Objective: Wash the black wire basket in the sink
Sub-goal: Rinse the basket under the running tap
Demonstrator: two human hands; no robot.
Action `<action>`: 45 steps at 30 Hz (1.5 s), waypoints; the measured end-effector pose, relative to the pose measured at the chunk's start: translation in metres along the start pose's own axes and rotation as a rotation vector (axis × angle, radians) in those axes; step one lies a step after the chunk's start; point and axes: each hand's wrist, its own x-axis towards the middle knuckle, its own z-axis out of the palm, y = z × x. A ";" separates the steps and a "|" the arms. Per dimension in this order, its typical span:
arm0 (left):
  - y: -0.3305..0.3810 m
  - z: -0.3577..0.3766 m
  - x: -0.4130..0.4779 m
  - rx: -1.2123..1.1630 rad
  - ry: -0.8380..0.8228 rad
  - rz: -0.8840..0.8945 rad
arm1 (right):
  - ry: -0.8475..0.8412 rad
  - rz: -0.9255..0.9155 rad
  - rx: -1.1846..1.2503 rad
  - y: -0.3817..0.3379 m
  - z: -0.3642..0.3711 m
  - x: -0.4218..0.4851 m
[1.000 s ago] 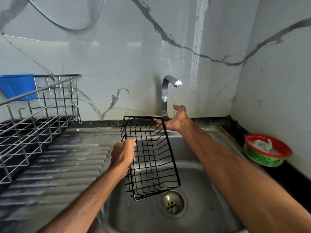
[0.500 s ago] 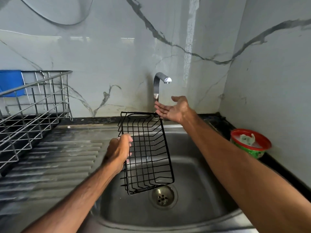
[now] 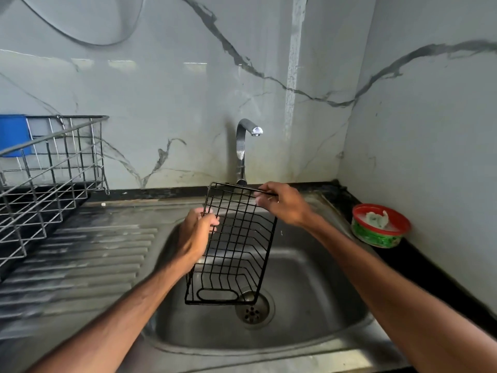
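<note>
While left grip [image 3: 197, 230] and right grip [image 3: 285, 204] clasp it, black wire basket [image 3: 239, 246] on end over sink [image 3: 309, 292], rectangular grid

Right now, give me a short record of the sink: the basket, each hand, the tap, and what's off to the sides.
basket: black wire basket, held tilted over the sink, lower end near the drain
left hand: grips the basket's left side
right hand: pinches its top rim
tap: no stream visible
left side: wire dish rack, blue container at its far end
right side: red-rimmed green tub on the counter
</note>
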 end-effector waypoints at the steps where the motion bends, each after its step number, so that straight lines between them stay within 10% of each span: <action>1: 0.000 -0.001 0.000 -0.024 -0.019 0.014 | -0.014 0.007 0.005 -0.003 -0.001 -0.002; 15: 0.012 -0.005 -0.009 -0.290 -0.047 0.170 | -0.226 0.085 0.106 -0.012 -0.001 -0.015; 23: 0.014 0.005 0.001 -0.177 0.034 -0.027 | -0.039 0.212 0.198 -0.025 0.006 -0.019; 29: 0.044 0.030 -0.041 -0.009 0.320 0.183 | 0.252 0.211 -0.099 -0.019 0.011 -0.024; 35: 0.066 0.050 -0.047 -0.568 -0.176 0.054 | 0.229 0.200 -0.137 -0.026 0.019 -0.032; 45: 0.071 0.035 -0.046 -0.721 -0.341 -0.015 | 0.046 0.134 0.004 -0.036 0.002 -0.044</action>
